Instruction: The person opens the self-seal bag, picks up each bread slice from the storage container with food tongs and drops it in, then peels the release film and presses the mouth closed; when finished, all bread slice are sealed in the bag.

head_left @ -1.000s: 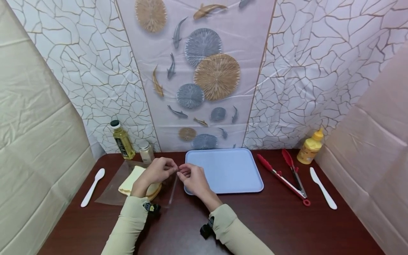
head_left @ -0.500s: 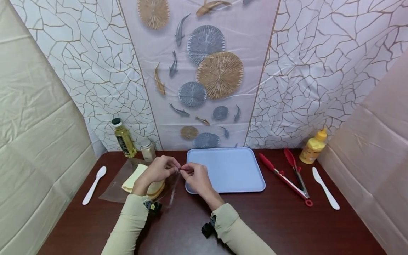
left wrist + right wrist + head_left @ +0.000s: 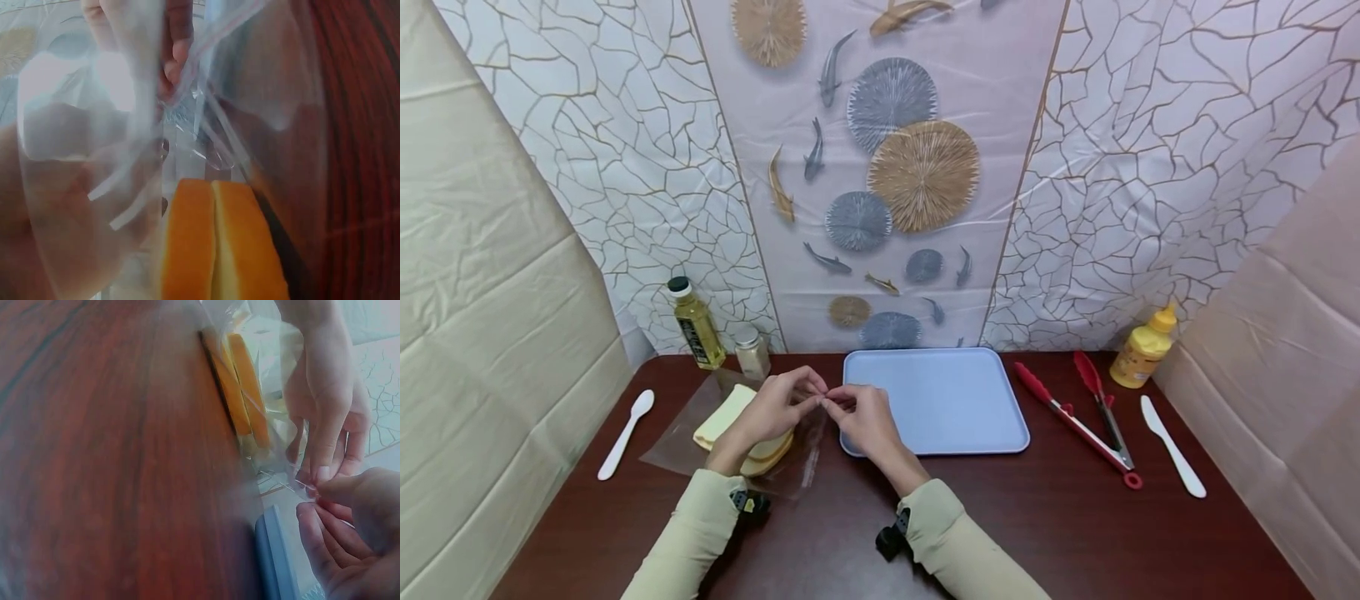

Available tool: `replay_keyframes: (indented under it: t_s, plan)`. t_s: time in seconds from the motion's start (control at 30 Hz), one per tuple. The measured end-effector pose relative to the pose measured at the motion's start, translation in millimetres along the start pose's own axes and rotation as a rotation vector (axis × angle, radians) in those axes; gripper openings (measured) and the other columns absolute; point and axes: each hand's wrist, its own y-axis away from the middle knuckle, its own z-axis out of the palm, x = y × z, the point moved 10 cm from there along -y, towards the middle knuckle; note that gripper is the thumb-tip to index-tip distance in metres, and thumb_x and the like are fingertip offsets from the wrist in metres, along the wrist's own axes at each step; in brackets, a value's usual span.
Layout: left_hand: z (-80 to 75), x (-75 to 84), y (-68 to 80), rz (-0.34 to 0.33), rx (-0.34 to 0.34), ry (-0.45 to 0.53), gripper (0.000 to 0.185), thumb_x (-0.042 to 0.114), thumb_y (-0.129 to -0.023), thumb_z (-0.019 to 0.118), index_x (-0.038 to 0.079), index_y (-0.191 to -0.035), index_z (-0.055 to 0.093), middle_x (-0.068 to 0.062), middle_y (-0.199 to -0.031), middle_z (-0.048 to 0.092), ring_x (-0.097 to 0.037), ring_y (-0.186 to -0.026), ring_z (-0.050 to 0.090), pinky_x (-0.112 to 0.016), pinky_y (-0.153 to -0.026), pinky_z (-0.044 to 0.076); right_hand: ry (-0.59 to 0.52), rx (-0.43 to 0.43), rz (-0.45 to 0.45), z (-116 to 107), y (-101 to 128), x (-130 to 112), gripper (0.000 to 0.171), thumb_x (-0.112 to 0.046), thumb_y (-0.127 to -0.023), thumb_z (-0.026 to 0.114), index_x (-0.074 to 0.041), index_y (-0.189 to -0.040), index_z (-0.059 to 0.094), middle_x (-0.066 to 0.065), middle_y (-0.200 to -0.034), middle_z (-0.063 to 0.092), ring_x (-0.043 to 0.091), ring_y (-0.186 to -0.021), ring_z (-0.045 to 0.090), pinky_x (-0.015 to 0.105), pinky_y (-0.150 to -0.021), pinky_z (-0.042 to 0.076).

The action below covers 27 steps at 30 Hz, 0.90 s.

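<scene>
We have both hands at the mouth of the clear plastic zip bag (image 3: 797,454), which lies on the dark red-brown wooden table (image 3: 1075,533) just left of the pale blue rectangular plastic tray (image 3: 936,400). Our left hand (image 3: 775,408) and right hand (image 3: 861,417) meet fingertip to fingertip above the bag's right edge, each pinching one lip of the opening; the right-wrist view shows the left fingertips (image 3: 322,472) and the right fingers (image 3: 331,515) pressed on the thin film at the same spot.

The bag's long axis runs left to right across the table, with the opening on the tray side. The two yellow-crusted slices of bread (image 3: 737,425) inside lie away from that opening, beneath and to the left of our left hand, so the contents sit leftward and below our pinching fingers. The left hand is the nearer one to the bread; the right hand is nearer the tray. In the left-wrist view the slices (image 3: 219,244) stand edge-on under the crumpled film.
</scene>
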Motion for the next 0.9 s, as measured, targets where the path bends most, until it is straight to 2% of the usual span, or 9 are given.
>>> replay_keyframes:
  t_s: [0.3, 0.57, 0.9]
  plan:
    - [2.8, 9.4, 5.1, 0.057, 0.007, -0.025, 0.011, 0.008, -0.103, 0.075, 0.014, -0.111, 0.07, 0.002, -0.099, 0.079, -0.014, -0.098, 0.077, -0.046, -0.089, 0.062, 0.013, -0.004, 0.008, -1.1, 0.3, 2.3, 0.008, -0.011, -0.099, 0.077, -0.009, -0.1, 0.084, 0.004, -0.093, 0.084, 0.015, -0.084, 0.08, 0.02, -0.073, 0.062]
    - [2.3, 7.7, 5.9, 0.075, 0.025, -0.032, 0.01, 0.01, -0.102, 0.076, 0.013, -0.11, 0.071, 0.004, -0.098, 0.079, -0.012, -0.094, 0.075, -0.038, -0.085, 0.06, -0.03, -0.025, 0.029, 1.6, 1.3, 5.1, 0.008, -0.012, -0.101, 0.076, -0.008, -0.1, 0.083, 0.006, -0.095, 0.084, 0.016, -0.088, 0.082, 0.019, -0.076, 0.062]
    - [2.6, -3.1, 7.3, 0.021, 0.04, -0.054, 0.008, 0.009, -0.103, 0.075, 0.013, -0.109, 0.073, 0.001, -0.095, 0.079, -0.012, -0.087, 0.072, -0.032, -0.078, 0.057, -0.025, -0.061, 0.043, 4.3, 2.9, 7.8, 0.012, -0.015, -0.104, 0.074, -0.008, -0.098, 0.081, 0.005, -0.09, 0.083, 0.013, -0.081, 0.08, 0.021, -0.073, 0.062]
